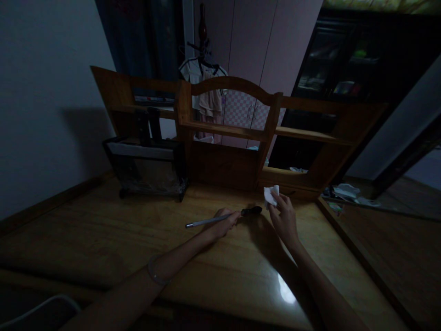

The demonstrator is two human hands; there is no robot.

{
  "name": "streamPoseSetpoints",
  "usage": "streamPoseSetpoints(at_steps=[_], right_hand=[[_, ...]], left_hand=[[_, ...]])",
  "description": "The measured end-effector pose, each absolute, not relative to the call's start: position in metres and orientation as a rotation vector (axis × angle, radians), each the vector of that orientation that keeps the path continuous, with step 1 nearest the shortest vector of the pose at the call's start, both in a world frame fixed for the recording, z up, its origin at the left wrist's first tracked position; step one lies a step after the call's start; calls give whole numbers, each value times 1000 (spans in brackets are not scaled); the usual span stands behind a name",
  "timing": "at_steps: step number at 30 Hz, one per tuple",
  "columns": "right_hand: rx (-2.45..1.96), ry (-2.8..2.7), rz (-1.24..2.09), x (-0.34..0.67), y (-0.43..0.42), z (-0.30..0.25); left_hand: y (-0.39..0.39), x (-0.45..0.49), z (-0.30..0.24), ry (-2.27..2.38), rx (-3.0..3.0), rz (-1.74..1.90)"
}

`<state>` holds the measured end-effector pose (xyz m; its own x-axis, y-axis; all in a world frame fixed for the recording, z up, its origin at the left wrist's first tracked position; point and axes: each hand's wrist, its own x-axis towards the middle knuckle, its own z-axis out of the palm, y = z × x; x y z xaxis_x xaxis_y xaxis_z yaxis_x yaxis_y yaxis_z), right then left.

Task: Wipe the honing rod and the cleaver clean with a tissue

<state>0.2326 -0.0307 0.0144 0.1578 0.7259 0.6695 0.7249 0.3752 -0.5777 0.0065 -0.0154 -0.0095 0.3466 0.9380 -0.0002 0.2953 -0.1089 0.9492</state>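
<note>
In the head view, my left hand (225,224) is closed round a slim silver rod with a black end (208,220). The rod lies nearly level, its silver tip to the left and its black end to the right; I cannot make out its exact kind. My right hand (284,216) pinches a crumpled white tissue (271,195) between thumb and fingers. The tissue is above and to the right of the rod's black end, apart from it. Both hands are over the wooden desk top (138,243).
Behind the hands, a wooden shelf unit (229,131) stands along the desk's back. A black-framed box (148,168) sits at the back left, with dark upright objects (149,126) above it. White papers or bags (347,191) lie beyond the desk's right edge.
</note>
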Motion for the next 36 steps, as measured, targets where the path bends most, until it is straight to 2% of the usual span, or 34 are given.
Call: streamPoseSetpoints(at_steps=[4,11,17,36], right_hand=[[-1321,-1609,3,236,-28,11],[-1321,-1819,206,235,-24,-7],[-1276,-1994,393,222,-35,6],[-1482,-1961,229,229,-30,1]], left_hand=[[-15,7,-9,1149,1609,792],[-14,8,-10,1147,1605,815],[-14,8,-10,1106,1641,819],[-15,8,-9,1166,1620,804]])
